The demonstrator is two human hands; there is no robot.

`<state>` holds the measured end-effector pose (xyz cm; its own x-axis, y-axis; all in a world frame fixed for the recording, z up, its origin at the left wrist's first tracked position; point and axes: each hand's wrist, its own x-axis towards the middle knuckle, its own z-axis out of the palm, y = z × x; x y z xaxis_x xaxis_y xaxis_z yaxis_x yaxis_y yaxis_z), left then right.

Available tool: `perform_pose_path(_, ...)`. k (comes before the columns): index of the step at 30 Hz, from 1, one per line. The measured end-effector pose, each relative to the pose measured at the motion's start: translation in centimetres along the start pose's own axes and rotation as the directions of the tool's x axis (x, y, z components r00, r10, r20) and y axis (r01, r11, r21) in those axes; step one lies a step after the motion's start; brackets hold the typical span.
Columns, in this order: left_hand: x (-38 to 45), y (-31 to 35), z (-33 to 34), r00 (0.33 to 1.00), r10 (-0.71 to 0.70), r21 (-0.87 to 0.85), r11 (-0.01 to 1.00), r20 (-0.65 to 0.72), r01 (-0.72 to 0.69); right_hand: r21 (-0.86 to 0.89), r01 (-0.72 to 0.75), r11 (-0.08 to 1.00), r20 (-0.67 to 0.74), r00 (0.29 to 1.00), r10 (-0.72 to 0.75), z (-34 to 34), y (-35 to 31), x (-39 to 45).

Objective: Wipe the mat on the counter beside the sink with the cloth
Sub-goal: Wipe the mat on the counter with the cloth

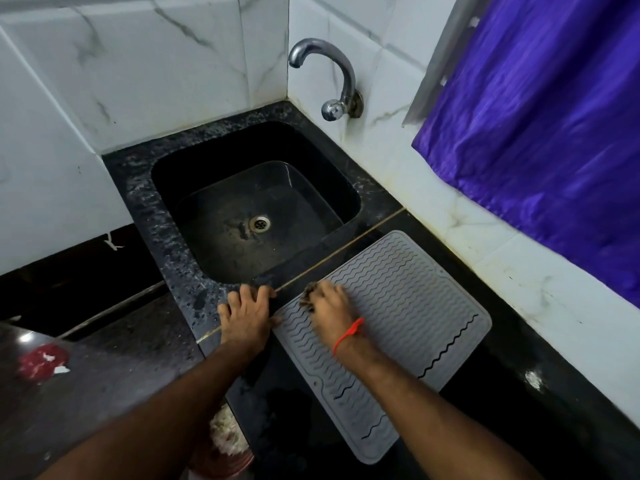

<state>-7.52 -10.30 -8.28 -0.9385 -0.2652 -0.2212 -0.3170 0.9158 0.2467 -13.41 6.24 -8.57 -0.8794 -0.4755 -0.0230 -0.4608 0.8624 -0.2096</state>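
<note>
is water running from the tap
No, the tap shows no stream under its spout, and the sink below holds no visible flow.

The mat (398,317) is a grey, rectangular silicone sheet with rounded corners, a raised rim and rows of wavy ridges across its face. It lies flat on the dark polished surface (512,403), just right of the black sink (256,206), turned at an angle so that one short end points toward the far right wall and the other toward the near edge. A few ridges at its near and right parts look dark rather than grey. The cloth (307,296) is a small dark, mottled wad, mostly hidden, pressed down onto the mat's far left part near the corner closest to the sink.
</note>
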Motion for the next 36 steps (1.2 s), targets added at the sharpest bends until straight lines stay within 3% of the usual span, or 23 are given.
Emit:
perform_pose_path(5,-0.2,0.0,0.3,0.999,-0.012,0.004,1.000,-0.030,0.012,0.031,0.359,0.933,-0.027,0.933,-0.359,2.2,-2.4,-3.0)
perform_pose_path(9,-0.3,0.0,0.0,1.000,-0.018,-0.044,0.999,0.008,0.018,-0.168,0.550,0.818,0.014,0.831,-0.556,0.1,2.8,-1.5)
perform_pose_path(11,-0.4,-0.1,0.0,1.000,-0.014,-0.050,0.999,0.009,0.014,-0.223,0.555,0.801,0.018,0.824,-0.566,-1.3,6.5,-0.1)
perform_pose_path(13,-0.6,-0.1,0.1,1.000,-0.012,-0.049,0.999,-0.009,0.011,-0.283,0.451,0.846,0.036,0.887,-0.461,-2.8,10.8,1.6)
perform_pose_path(15,-0.6,-0.1,0.2,1.000,-0.010,-0.049,0.999,-0.011,0.010,-0.287,0.168,0.943,0.008,0.985,-0.173,-4.6,15.7,3.6)
perform_pose_path(17,-0.6,0.0,0.2,1.000,-0.017,-0.045,0.999,-0.007,0.016,-0.284,-0.087,0.955,0.026,0.995,0.098,-6.0,19.7,4.9)
perform_pose_path(19,-0.6,0.1,0.3,1.000,-0.022,-0.044,0.999,-0.014,0.021,-0.271,-0.242,0.932,0.039,0.964,0.262,-6.1,21.3,5.3)
perform_pose_path(22,-0.6,0.0,0.3,1.000,-0.015,-0.057,0.998,-0.013,0.015,-0.239,-0.296,0.925,-0.013,0.953,0.302,-5.0,18.5,4.9)
perform_pose_path(25,-0.6,-0.1,0.2,1.000,-0.003,-0.060,0.998,-0.003,0.003,-0.192,-0.250,0.949,-0.093,0.967,0.236,-3.0,11.9,3.4)
perform_pose_path(32,-0.5,0.1,0.2,1.000,-0.012,-0.035,0.999,0.011,0.013,0.070,0.021,0.997,-0.146,0.989,-0.011,2.7,-2.7,-4.0)
perform_pose_path(36,-0.8,0.1,0.3,1.000,-0.017,-0.001,1.000,0.003,0.018,0.055,0.191,0.980,-0.158,0.971,-0.180,3.1,-5.7,-6.9)
